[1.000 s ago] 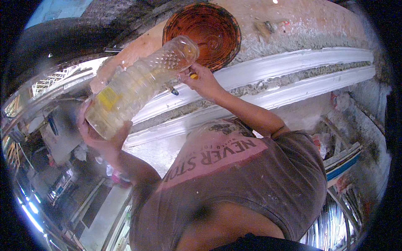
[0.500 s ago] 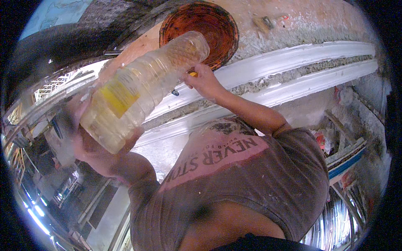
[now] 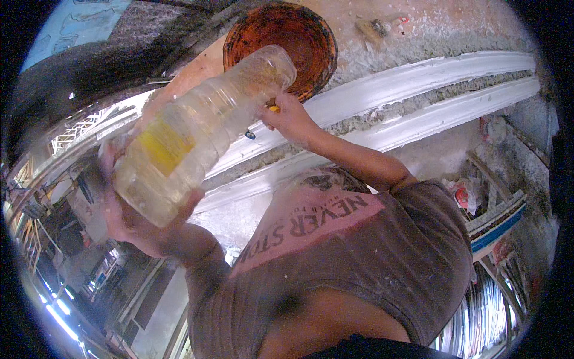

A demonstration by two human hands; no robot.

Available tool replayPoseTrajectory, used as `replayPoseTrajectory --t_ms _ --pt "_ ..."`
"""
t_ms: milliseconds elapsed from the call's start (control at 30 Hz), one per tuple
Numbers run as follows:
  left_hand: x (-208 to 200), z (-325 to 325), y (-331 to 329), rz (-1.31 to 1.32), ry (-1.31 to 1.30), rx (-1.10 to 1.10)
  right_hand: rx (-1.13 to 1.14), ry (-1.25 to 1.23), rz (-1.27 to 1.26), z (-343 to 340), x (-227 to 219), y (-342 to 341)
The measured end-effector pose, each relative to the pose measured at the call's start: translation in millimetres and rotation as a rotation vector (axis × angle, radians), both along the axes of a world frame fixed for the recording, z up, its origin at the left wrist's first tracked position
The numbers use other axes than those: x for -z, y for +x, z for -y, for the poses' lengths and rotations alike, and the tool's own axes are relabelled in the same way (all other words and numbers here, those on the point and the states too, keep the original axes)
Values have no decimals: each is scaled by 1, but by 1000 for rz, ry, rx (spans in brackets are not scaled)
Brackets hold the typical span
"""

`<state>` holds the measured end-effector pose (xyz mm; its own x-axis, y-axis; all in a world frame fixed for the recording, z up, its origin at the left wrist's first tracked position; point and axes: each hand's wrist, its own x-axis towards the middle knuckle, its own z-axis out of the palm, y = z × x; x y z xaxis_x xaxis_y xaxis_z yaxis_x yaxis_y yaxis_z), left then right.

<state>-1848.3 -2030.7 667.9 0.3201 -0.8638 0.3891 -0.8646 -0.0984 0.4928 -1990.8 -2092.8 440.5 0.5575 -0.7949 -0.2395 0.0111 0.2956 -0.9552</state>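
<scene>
A large clear plastic bottle (image 3: 209, 105) with a yellow label is tilted, its far end over the round orange-brown bowl (image 3: 320, 39). My left hand (image 3: 128, 218) is wrapped around the bottle's near, lower end, with part of the fingers hidden behind it. Close beside the bottle's far end, my right hand (image 3: 290, 122) is pinched on a small yellow thing (image 3: 274, 109), perhaps a cap; most of it is covered by the fingers. The bowl's inside looks dark and stained. Whether liquid is leaving the bottle I cannot tell.
Long white mouldings (image 3: 418, 81) with rough grey edges run across under my arms. A small dark object (image 3: 250, 134) lies near the bottle. Debris (image 3: 376, 27) sits on the dusty surface beyond the bowl. A blue-edged plank (image 3: 499, 224) stands at the right.
The view has shifted slightly, and the bowl appears a little further left. The bottle's lower end has dipped slightly in the picture. Both hands keep their grips.
</scene>
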Motion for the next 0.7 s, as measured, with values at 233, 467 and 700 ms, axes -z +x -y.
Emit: replayPoseTrajectory --t_ms 233,467,700 --pt "21 -9 6 -91 -137 4 -15 149 7 -3 27 0" --pt "29 -30 12 -82 -106 42 -62 217 97 -3 29 -6" --pt "19 -12 42 20 29 84 5 171 63 -8 21 9"
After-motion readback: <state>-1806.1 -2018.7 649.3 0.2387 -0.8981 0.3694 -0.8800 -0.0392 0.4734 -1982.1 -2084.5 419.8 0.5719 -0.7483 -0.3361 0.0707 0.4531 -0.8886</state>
